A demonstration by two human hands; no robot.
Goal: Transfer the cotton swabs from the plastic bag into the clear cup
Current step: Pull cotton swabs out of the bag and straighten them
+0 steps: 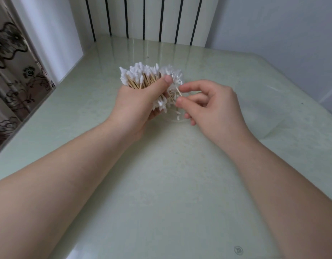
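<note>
Head view, two bare forearms over a pale green table (161, 184); left hand (139, 103) grips a thick bundle of cotton swabs (141, 76) (wooden sticks, white tips), fingers curled round it; right hand (213, 105) pinches a single swab (178, 91) btwn thumb & index finger; the clear cup (173, 119) stands btwn the hands w/ more swabs inside; white radiator (152, 17) behind.

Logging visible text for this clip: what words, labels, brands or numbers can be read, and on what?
No text reads clearly.
Round mark on the table: too blurred to read.
Small dark mark by the patterned fabric: unclear.
On the cotton swabs: none.
</note>
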